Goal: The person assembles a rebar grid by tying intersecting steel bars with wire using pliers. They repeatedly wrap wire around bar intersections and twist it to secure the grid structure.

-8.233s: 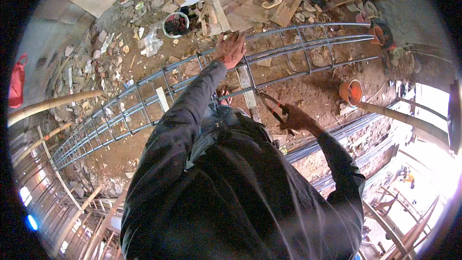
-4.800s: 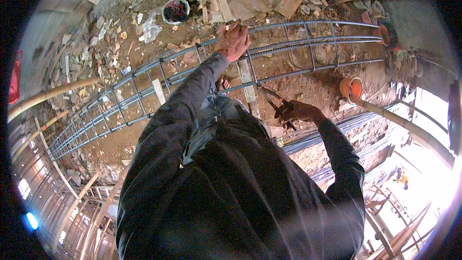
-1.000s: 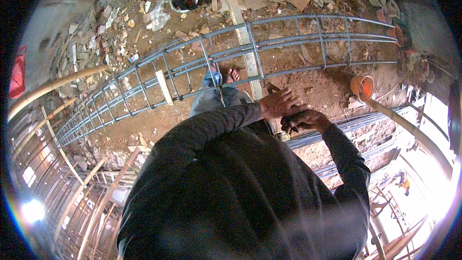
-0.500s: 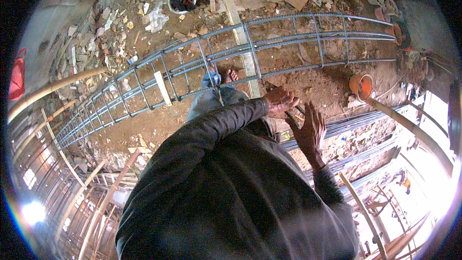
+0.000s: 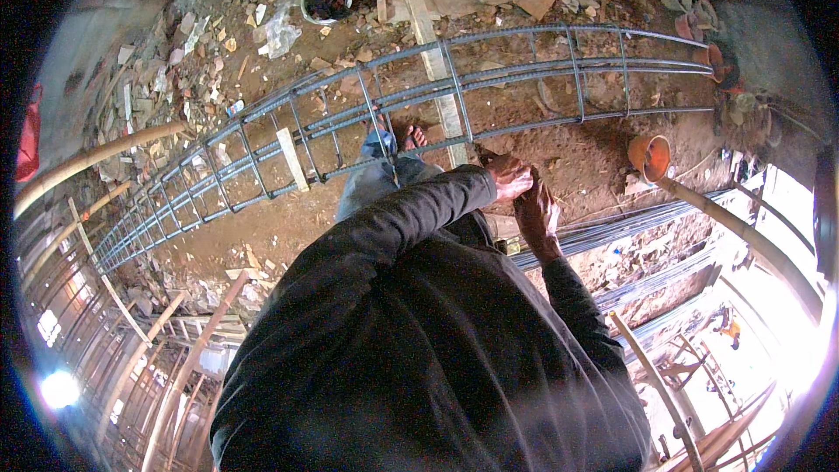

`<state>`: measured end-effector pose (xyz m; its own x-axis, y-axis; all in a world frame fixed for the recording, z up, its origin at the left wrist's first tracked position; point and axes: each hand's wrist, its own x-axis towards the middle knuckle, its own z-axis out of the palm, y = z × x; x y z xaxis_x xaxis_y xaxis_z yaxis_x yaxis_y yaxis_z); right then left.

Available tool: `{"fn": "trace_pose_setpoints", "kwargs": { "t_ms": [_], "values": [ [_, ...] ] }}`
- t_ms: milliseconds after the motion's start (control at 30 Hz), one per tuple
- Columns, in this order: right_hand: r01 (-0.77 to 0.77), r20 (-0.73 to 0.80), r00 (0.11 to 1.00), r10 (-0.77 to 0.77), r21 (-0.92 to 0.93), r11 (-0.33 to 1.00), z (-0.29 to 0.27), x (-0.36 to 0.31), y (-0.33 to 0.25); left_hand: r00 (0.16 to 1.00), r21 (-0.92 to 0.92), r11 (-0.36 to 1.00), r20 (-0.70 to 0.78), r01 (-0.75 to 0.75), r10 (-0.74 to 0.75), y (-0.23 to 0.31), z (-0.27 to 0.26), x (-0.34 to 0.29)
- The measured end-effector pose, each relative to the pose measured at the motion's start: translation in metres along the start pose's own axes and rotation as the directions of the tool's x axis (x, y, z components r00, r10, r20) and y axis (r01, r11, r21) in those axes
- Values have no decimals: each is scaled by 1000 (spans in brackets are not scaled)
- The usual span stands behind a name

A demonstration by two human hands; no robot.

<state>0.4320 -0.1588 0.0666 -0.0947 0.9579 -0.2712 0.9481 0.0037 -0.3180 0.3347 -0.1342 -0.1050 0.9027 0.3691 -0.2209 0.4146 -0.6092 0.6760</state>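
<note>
In front of my body, past the near side of a long steel rebar cage (image 5: 457,87), my two hands meet. My left hand (image 5: 509,179) reaches across from the left with its fingers curled. Against it is my right hand (image 5: 537,212), fingers bent and pressed together. Whatever lies between the fingers is too small and hidden to name. The cage of ribbed bars and square stirrups runs from far left to right, beyond both hands. A short pale wood strip (image 5: 293,159) rests across its near bars.
A wooden plank (image 5: 415,0) lies beneath the cage. At the right are an orange bucket (image 5: 649,158), a bamboo pole (image 5: 743,232) and bundled steel bars (image 5: 647,212). Rubble and a bucket of dark stuff (image 5: 347,0) lie beyond. More bamboo poles (image 5: 114,153) stand left.
My right hand, earlier spread and apart, has moved left to my left hand and closed its fingers. My left hand has curled and stays in nearly the same place.
</note>
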Motion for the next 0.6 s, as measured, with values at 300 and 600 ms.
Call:
{"fn": "trace_pose_setpoints", "kwargs": {
  "t_ms": [300,600],
  "values": [
    [222,252,923,-290,264,938,15,-2,41,965,-315,942,-191,115,-182,14,2,6],
    [198,685,579,-442,408,891,23,16,55,925,473,880,-353,47,140,52,-123,-78]
  ]
}}
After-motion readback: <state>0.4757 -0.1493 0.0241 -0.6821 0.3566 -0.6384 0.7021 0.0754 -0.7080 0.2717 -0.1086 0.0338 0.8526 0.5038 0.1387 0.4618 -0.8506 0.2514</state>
